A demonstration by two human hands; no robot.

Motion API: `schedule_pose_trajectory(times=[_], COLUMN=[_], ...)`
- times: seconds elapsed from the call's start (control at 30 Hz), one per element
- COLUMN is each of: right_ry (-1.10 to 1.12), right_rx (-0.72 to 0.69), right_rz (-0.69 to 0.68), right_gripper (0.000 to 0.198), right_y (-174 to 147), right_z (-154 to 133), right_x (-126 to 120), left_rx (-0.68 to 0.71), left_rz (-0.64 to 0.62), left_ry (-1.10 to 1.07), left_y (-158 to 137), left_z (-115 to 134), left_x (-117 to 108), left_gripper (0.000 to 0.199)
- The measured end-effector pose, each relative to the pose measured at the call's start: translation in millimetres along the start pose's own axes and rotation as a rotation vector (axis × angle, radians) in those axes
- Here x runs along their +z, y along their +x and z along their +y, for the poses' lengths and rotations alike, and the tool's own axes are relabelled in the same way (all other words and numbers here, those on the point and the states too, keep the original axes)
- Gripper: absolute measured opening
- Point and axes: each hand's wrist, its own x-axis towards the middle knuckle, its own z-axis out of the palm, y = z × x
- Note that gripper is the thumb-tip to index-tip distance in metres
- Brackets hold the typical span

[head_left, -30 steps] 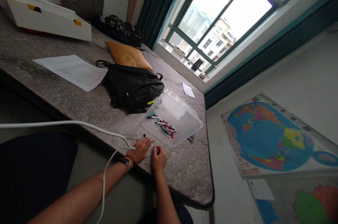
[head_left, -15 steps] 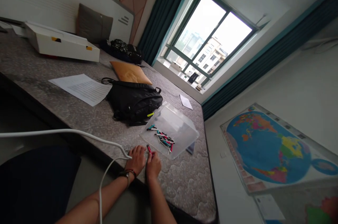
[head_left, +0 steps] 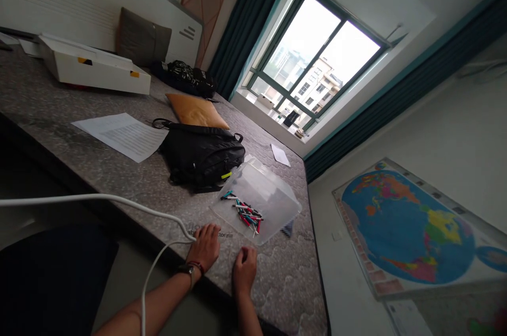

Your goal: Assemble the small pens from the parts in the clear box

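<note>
A clear plastic bin lies tipped on the mattress, with a loose heap of pens in red, teal, white and black inside it. My left hand rests near the mattress edge, back upward, its fingers bent down together. Whatever may be under those fingers is hidden. A white cable runs up against this hand. My right hand is just short of the bin's near side, its fingers loosely bent with a gap between thumb and forefinger. No pen shows in it.
Behind the bin lies a black backpack, with a brown envelope past it. A printed sheet is to the left, and a white box stands farther back. A small white paper lies near the far edge.
My right hand has moved right, away from the left hand and toward the bin. The red pen at its fingertips is out of sight. My left hand has barely shifted.
</note>
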Motion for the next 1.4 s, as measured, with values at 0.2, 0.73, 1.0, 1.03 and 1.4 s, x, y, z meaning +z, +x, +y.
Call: schedule_pose_trajectory(times=[0.2, 0.73, 1.0, 1.03, 1.4], right_ry=[-0.274, -0.542, -0.584, -0.584, -0.505], right_rx=[-0.088, -0.172, -0.091, -0.085, -0.054], right_rz=[-0.057, -0.032, -0.045, -0.046, -0.048], right_gripper=[0.020, 0.018, 0.016, 0.016, 0.025], right_y=[-16.2, -16.2, -16.3, -16.2, -14.9], right_z=[-5.7, -8.0, -11.3, -11.2, -8.2], right_x=[4.9, 7.3, 8.8, 8.9, 11.1], left_rx=[0.053, 0.127, 0.252, 0.286, 0.438], left_rz=[-0.026, -0.175, -0.307, -0.321, -0.462], left_ry=[-0.009, 0.012, 0.066, 0.067, 0.223], left_y=[1.4, 0.0, 2.7, 3.5, 39.7], left_z=[2.7, -2.1, -10.0, -13.7, -96.8], left_x=[-8.6, -7.7, -1.4, -2.5, -41.3], left_gripper=[0.028, 0.045, 0.060, 0.060, 0.058])
